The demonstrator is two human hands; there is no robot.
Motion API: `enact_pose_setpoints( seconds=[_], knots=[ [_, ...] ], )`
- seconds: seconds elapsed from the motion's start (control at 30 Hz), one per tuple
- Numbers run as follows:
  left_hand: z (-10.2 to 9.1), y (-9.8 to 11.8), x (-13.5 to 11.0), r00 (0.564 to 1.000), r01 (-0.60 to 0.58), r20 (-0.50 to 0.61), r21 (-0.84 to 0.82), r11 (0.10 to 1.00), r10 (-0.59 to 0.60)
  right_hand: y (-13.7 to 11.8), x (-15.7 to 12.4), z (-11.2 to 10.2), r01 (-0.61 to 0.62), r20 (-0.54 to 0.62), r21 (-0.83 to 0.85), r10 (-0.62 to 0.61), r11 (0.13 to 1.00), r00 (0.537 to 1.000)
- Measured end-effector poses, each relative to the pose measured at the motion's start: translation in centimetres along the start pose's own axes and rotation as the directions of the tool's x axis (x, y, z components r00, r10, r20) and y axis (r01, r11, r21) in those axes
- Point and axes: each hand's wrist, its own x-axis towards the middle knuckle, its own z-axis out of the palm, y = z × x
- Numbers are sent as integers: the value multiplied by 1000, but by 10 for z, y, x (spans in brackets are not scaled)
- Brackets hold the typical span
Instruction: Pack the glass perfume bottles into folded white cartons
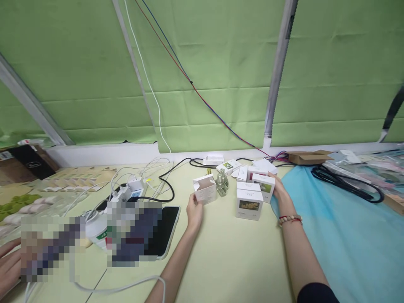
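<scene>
My left hand [194, 212] grips a small white cardboard box [206, 193] by its lower left side; the box's top flap stands open. Just right of it are small clear glass bottles [222, 185], one of them with a gold-coloured top. My right hand [282, 198] is closed around the right side of a white box with a green picture [267, 189], its fingertips partly hidden behind the box. Touching or close to that box, a white box with a yellow flower picture [248, 206] stands in front. More white boxes [232, 167] lie behind.
A phone [164, 231], white chargers [121, 200] and tangled cables crowd the left. Another person's hand [9, 269] is at far left. Blue cloth [331, 219], a coiled black cable [347, 185] and an open brown carton [309, 157] occupy the right.
</scene>
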Motion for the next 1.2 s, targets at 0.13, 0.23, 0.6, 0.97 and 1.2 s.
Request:
enact_pose_setpoints(
  seconds=[0.13, 0.23, 0.6, 0.97, 1.2],
  knots=[
    [0, 0, -1, 1000, 13, 2, 11, 1000, -13, 0, -4, 2, -20, -1, 27, 20, 999, 1000],
    [-1, 4, -3, 1000, 13, 22, 22, 1000, -13, -2, -5, 3, -33, -11, 32, 33, 999, 999],
    [-2, 14, -12, 997, -78, 11, 31, 996, 78, -44, -25, -2, 263, -62, 84, -258, 961, 964],
    [-16, 62, -33, 675, -690, -185, 188, 699, 715, -167, -164, 20, 484, 314, 178, -515, 857, 797],
    [-9, 55, -39, 505, -832, -63, 230, 504, 861, -144, -213, 76, 574, 833, -153, -208, 804, 513]
  ],
)
